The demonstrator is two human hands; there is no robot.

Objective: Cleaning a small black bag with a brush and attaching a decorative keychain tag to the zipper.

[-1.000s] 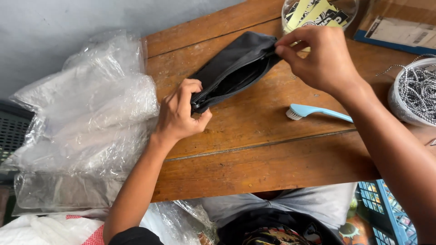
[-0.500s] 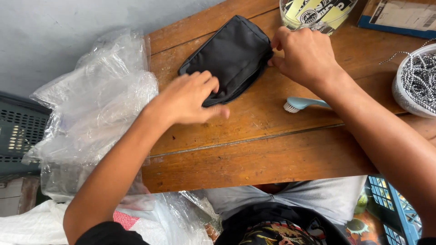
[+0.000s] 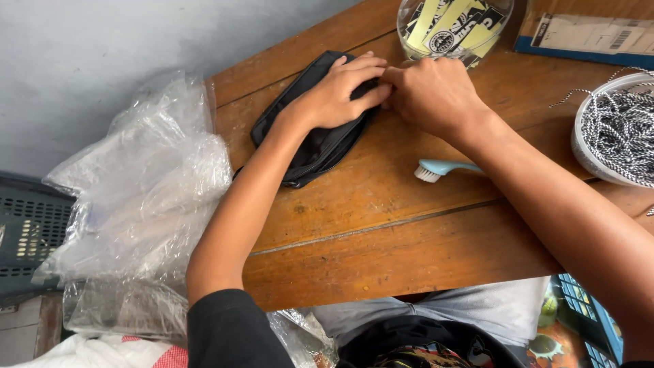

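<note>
Head view, two hands, left hand (image 3: 337, 95), right hand (image 3: 436, 95), one black pouch (image 3: 310, 146)

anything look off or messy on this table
Nothing looks damaged or spilled. The black pouch lies askew across the boards under the left hand, with the right hand at its far end. A few loose cord ends trail over the rim of the white tub.

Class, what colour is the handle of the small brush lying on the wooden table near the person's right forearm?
Light blue handle of the small brush, clearest in the head view.
</note>
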